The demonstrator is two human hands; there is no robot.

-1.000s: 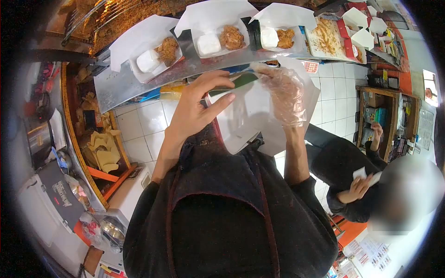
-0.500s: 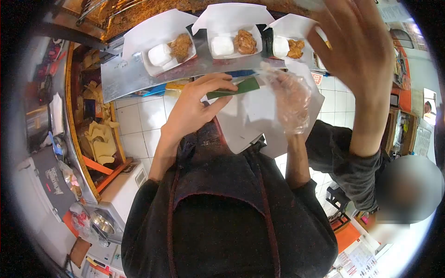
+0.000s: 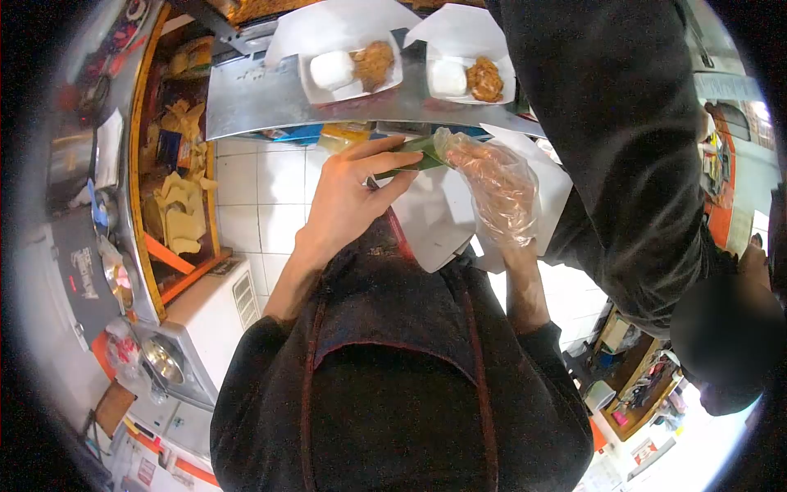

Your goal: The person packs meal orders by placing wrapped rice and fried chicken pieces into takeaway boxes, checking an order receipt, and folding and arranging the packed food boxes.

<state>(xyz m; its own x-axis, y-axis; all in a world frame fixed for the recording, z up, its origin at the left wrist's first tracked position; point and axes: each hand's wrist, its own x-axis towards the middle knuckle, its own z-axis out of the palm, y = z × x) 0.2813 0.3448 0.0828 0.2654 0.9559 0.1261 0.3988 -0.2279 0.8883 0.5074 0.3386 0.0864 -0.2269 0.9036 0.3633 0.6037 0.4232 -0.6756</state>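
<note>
My left hand (image 3: 354, 190), bare, pinches a folded green leaf-like piece (image 3: 414, 157) between thumb and fingers. At the piece's right end are the fingertips of my right hand (image 3: 492, 176), which wears a clear plastic glove; these fingers are bent together on it. Below both hands an open white box (image 3: 426, 221) lies against my front, partly hidden by the right hand and wrist. Beyond the hands, two open white boxes (image 3: 324, 92) (image 3: 437, 97) each hold a white block (image 3: 332, 70) and a brown fried piece (image 3: 373, 67).
A metal shelf (image 3: 246, 102) carries the filled boxes. At the right, another person's dark sleeve (image 3: 607, 107) reaches across the shelf, close to my right hand. On the left stand a wooden-framed cabinet with crumpled brown paper (image 3: 180, 213) and a metal bowl (image 3: 164, 361).
The other person's arm has come forward across the shelf, covering the rightmost box. The view has shifted, and my gloved right hand has closed in on the green piece.
</note>
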